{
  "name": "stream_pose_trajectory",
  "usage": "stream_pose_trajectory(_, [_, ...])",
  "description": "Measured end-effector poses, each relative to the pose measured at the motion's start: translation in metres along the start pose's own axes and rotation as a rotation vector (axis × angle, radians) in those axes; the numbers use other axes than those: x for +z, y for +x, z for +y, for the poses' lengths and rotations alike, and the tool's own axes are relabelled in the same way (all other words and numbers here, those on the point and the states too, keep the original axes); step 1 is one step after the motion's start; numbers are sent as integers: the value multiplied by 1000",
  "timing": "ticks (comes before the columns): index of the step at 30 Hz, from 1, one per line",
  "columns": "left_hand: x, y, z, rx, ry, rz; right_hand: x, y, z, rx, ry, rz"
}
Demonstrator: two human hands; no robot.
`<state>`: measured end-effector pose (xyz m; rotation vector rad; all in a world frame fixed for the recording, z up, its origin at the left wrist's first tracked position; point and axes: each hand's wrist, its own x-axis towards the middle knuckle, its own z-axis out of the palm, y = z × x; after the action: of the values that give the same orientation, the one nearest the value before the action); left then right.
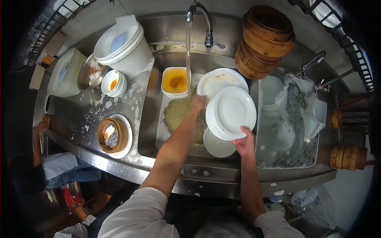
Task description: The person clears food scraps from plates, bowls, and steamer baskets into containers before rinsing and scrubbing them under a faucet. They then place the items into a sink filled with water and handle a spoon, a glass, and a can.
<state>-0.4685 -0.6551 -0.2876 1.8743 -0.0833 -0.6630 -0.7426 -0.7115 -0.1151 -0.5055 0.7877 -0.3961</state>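
Note:
My right hand (244, 142) grips a tilted stack of white plates (235, 111) by its lower edge, thumb on the rim and fingers beneath. My left hand (198, 103) is beside the running water, at the left edge of another white plate (218, 80) with brownish residue. Its fingers are smeared by motion, so whether it grips that plate does not show. Below the stack, a further white plate (219, 144) lies in the sink (158, 131). Stacked square bowls (176, 82) with orange liquid on top stand left of the water stream.
Water runs from a faucet (198, 8). Bamboo steamers (264, 43) tower behind a soapy basin (285, 131) on the right. The left counter holds a white bucket (133, 51), small white bowls (114, 84) and a steamer on a plate (113, 135). Another person's hand (41, 126) is at far left.

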Motion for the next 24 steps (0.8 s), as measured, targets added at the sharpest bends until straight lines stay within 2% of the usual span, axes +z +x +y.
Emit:
stream_pose_trajectory(1, [-9, -15, 30, -101, 78, -215, -4, 6, -1, 22, -24, -12])
stream_pose_trajectory(4, [-45, -62, 67, -201, -93, -321, -12, 34, -3, 72, -77, -19])
stream_pose_trajectory(7, [-84, -122, 66, -6, -75, -415, 5, 64, -7, 77, -111, -21])
stream_pose_trajectory(9, [-113, -162, 47, 53, -114, -522, 11, 91, -8, 65, -102, -1])
stream_pose_trajectory(12, [-163, -233, 55, -2, -77, -469, 32, 114, -9, 60, -107, 30])
stream_pose_trajectory(15, [-214, -285, 54, 0, -166, -279, 34, 148, -15, 102, -156, 46])
stream_pose_trajectory(18, [-283, -308, 51, 152, -25, 96, 46, 160, -27, 4, -279, 137])
stream_pose_trajectory(20, [-334, -306, 70, 181, 190, 458, 45, 162, -33, -60, -341, 249])
stream_pose_trajectory(22, [-394, -284, 55, 330, 417, 732, 40, 157, -40, -120, -402, 402])
stream_pose_trajectory(24, [-437, -257, 41, 425, 812, 924, 13, 155, -39, -259, -477, 350])
